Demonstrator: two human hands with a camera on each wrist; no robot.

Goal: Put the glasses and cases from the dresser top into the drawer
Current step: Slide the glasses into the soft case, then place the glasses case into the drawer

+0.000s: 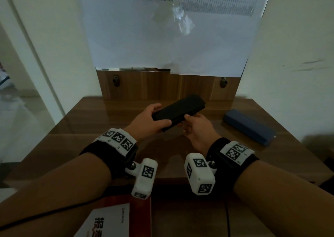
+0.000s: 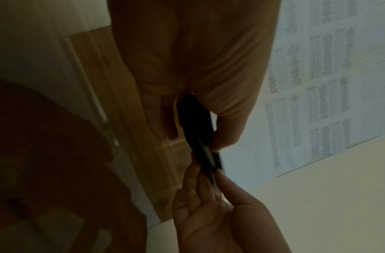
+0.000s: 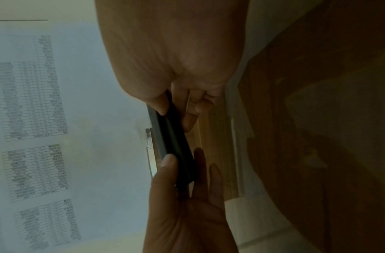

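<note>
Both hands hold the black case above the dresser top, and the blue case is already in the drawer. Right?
Not quite. The blue case is not in the drawer; in the head view it lies on the dresser top, to the right of the hands. The rest holds: the left hand and the right hand both hold the black case above the dresser top.

The left hand (image 1: 146, 123) is covering the near end of the black case (image 1: 179, 110); its contents are not showing. Print on the sheets (image 1: 169, 29) beyond both hands is blurring past reading. The booklet (image 1: 108, 220) below the wrists is running off the bottom edge.
</note>
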